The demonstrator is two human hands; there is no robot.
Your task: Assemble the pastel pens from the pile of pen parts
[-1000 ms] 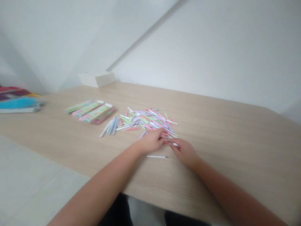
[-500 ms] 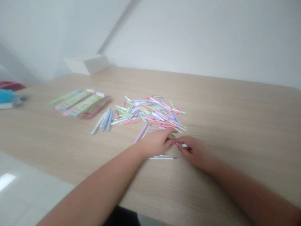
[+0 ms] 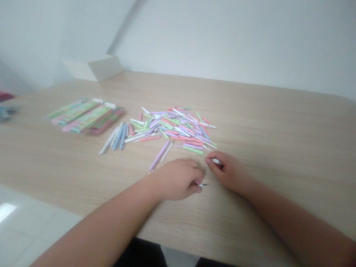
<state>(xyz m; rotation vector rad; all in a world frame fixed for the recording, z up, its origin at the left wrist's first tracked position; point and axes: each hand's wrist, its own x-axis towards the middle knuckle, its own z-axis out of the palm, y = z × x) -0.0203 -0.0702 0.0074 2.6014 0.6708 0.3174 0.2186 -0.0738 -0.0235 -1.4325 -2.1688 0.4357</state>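
Observation:
My left hand (image 3: 176, 180) is closed over a thin white pen refill (image 3: 203, 184), and only its dark tip shows past the fingers. My right hand (image 3: 229, 170) pinches a small white pen part (image 3: 216, 161) between thumb and fingers; most of it is hidden. A loose heap of pastel pen barrels (image 3: 172, 128) lies just beyond both hands. A lilac pen (image 3: 160, 154) lies apart from the heap, just above my left hand. Several blue and white pens (image 3: 118, 136) lie together at the heap's left side.
Several pastel pen packets (image 3: 86, 116) lie left of the heap on the light wood table (image 3: 264, 126). A white box (image 3: 93, 68) stands at the far edge against the white wall. Tiled floor (image 3: 33, 226) shows beyond the table's near left edge.
My hands have parted. My left hand has moved down and left onto the thin refill, which earlier lay free on the table. The view has also tilted and shifted.

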